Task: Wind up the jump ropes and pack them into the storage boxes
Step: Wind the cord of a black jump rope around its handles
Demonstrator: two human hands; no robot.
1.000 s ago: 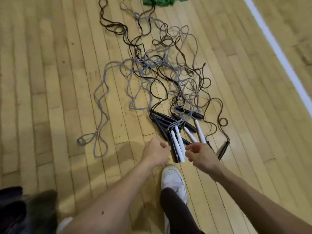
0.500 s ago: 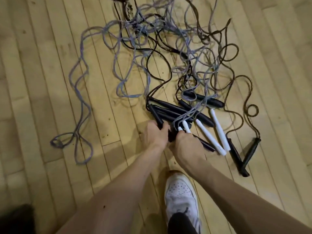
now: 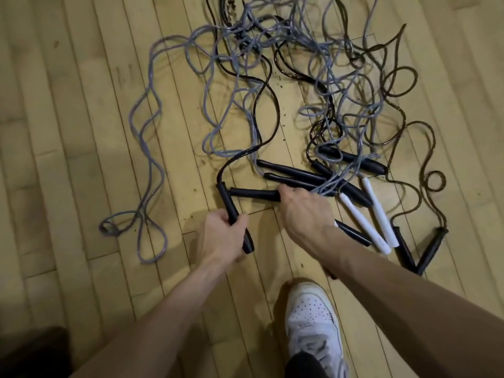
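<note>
Head view: the left hand (image 3: pixel 221 238) grips one black handle (image 3: pixel 228 199) and the right hand (image 3: pixel 305 211) grips a second handle (image 3: pixel 255 193). The jump ropes (image 3: pixel 253 47) lie tangled on the wooden floor (image 3: pixel 81 132), and no box is visible. Pulling hard would likely cinch the black cord (image 3: pixel 277 113) into knots.

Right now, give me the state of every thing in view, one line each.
Left hand, gripping the left black handle.
Right hand, gripping the end of the crosswise black handle.
Ropes, unwound, tangled on the floor.
White handles, lying loose, untouched.
Far-right black handles, lying loose, untouched.
</note>
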